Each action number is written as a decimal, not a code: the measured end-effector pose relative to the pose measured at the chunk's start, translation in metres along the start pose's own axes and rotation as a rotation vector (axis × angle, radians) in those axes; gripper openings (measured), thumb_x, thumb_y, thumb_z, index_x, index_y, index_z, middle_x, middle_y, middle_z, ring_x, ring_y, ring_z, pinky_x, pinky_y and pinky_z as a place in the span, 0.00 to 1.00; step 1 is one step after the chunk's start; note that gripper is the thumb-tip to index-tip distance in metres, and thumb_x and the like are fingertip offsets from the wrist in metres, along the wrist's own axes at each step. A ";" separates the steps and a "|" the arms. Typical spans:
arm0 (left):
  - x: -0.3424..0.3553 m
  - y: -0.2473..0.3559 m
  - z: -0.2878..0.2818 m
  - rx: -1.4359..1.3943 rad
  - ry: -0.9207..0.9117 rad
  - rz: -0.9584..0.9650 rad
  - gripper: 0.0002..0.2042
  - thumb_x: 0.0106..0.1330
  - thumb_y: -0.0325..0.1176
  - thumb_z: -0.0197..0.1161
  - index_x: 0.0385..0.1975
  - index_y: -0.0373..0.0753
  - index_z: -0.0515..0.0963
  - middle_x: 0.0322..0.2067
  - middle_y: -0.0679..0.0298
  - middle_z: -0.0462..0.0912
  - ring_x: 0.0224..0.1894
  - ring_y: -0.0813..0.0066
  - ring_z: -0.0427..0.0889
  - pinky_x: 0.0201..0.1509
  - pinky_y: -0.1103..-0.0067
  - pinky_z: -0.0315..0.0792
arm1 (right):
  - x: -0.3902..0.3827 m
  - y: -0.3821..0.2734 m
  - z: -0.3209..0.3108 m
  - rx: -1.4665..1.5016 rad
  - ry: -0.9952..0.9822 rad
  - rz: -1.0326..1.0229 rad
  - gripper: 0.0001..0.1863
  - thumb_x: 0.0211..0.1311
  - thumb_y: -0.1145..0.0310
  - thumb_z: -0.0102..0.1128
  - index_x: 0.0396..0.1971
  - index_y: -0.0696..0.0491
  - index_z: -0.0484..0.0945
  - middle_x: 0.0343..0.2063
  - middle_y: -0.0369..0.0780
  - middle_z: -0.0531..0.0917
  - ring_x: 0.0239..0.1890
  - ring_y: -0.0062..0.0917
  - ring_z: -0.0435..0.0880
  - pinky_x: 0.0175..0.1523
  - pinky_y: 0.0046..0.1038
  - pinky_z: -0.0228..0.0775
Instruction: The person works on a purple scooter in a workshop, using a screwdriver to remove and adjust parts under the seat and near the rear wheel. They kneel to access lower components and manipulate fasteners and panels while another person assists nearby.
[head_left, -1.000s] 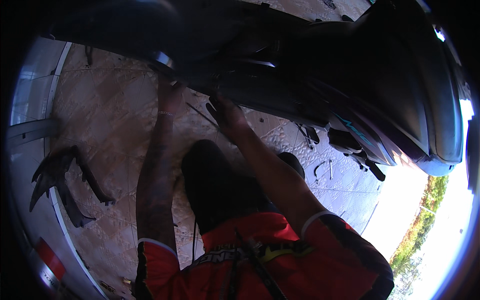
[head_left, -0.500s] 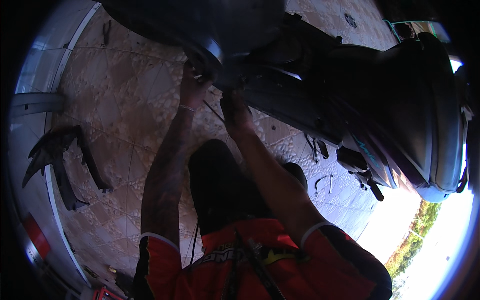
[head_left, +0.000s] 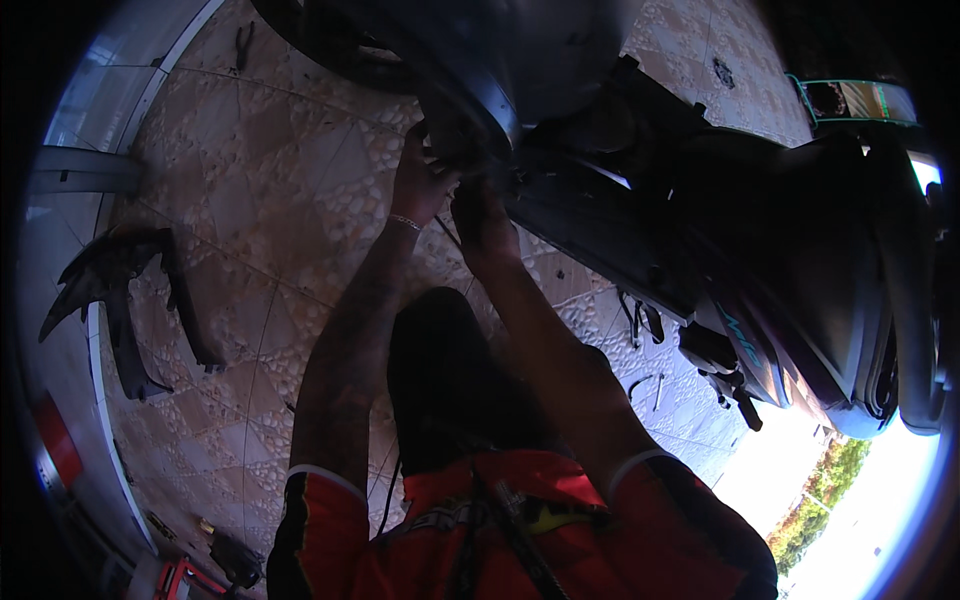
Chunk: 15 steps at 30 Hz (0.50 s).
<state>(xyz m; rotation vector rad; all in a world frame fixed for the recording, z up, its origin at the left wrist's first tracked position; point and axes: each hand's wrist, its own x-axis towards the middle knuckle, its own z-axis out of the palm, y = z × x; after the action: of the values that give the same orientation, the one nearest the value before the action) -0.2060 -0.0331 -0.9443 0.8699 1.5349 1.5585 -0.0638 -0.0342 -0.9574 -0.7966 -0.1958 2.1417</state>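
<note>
Scooter point(head_left: 680, 225): seen lying across the upper and right part of the view, its dark front section point(head_left: 480, 75) set above both hands.
Left hand point(head_left: 418, 190): brought farther right than a second ago; fingers placed at the lower edge of the front section, partly lost in shadow.
Left grip: fingertips hidden; whether anything is pinched cannot be told.
Right hand point(head_left: 487, 225): held up under the same edge, just beside the left; fingers were shown more spread a second ago, now mostly covered by dark bodywork.
Right grip: closure cannot be told, fingertips too dark.
Thin dark rod point(head_left: 448, 231): seen slanting between the hands, next to the right one; whether it is held is not shown.
Hand gap: narrowed since the first picture; view also shifted, so more of the front section is shown.
Work meaning: both hands are judged to be gathered on one spot of the front section; no part is seen coming free there.
Loose black panel point(head_left: 122, 270): left lying by the wall at left, untouched.
Pliers-like tool point(head_left: 243, 46): seen on the tiled floor point(head_left: 215, 215), well apart from the hands.
</note>
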 end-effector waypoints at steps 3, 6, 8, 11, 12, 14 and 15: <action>0.000 0.003 0.001 0.059 0.007 0.015 0.40 0.55 0.25 0.73 0.68 0.36 0.59 0.59 0.56 0.72 0.55 0.65 0.79 0.54 0.74 0.80 | -0.021 -0.027 0.005 -0.185 -0.105 0.210 0.24 0.71 0.62 0.60 0.60 0.57 0.71 0.55 0.43 0.79 0.56 0.28 0.78 0.62 0.27 0.69; -0.002 0.005 0.001 0.027 0.003 0.024 0.39 0.56 0.22 0.72 0.68 0.36 0.59 0.59 0.55 0.72 0.54 0.64 0.80 0.53 0.73 0.81 | -0.057 -0.050 0.009 -0.506 -0.010 0.345 0.23 0.70 0.61 0.61 0.58 0.60 0.73 0.53 0.45 0.81 0.53 0.29 0.81 0.59 0.27 0.72; -0.002 0.004 0.002 0.039 0.011 0.041 0.38 0.56 0.21 0.71 0.68 0.36 0.60 0.59 0.55 0.72 0.53 0.64 0.81 0.53 0.73 0.81 | -0.074 -0.059 0.015 -0.604 0.082 0.398 0.22 0.70 0.62 0.61 0.55 0.62 0.75 0.49 0.46 0.83 0.50 0.30 0.84 0.56 0.28 0.75; -0.002 0.000 0.001 0.063 0.013 0.022 0.37 0.56 0.22 0.71 0.67 0.36 0.61 0.58 0.54 0.72 0.53 0.65 0.81 0.52 0.74 0.82 | -0.096 -0.070 0.024 -1.053 0.076 0.208 0.18 0.66 0.64 0.65 0.49 0.61 0.80 0.41 0.44 0.87 0.41 0.28 0.87 0.51 0.29 0.78; -0.002 -0.001 0.002 0.041 0.016 0.043 0.37 0.56 0.22 0.71 0.67 0.36 0.61 0.57 0.54 0.73 0.53 0.65 0.81 0.52 0.74 0.82 | -0.100 -0.074 0.026 -1.274 0.035 0.044 0.18 0.66 0.64 0.65 0.49 0.61 0.80 0.41 0.44 0.87 0.43 0.28 0.87 0.51 0.30 0.78; -0.002 -0.001 0.002 0.016 0.030 0.062 0.37 0.56 0.22 0.71 0.67 0.36 0.61 0.56 0.54 0.73 0.53 0.65 0.81 0.51 0.75 0.82 | -0.106 -0.085 0.028 -1.711 -0.032 -0.283 0.18 0.65 0.65 0.65 0.50 0.60 0.80 0.43 0.44 0.87 0.46 0.28 0.87 0.53 0.31 0.78; -0.003 -0.002 0.002 0.006 0.031 0.049 0.37 0.56 0.22 0.71 0.67 0.35 0.62 0.56 0.54 0.73 0.52 0.65 0.81 0.51 0.74 0.82 | -0.106 -0.093 0.028 -1.741 -0.033 -0.451 0.15 0.65 0.66 0.65 0.47 0.58 0.81 0.41 0.45 0.87 0.45 0.29 0.87 0.52 0.32 0.77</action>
<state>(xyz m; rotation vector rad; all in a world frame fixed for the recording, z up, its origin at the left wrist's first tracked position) -0.2026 -0.0343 -0.9456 0.8972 1.5515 1.6101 0.0287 -0.0498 -0.8483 -1.3584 -2.1487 1.1126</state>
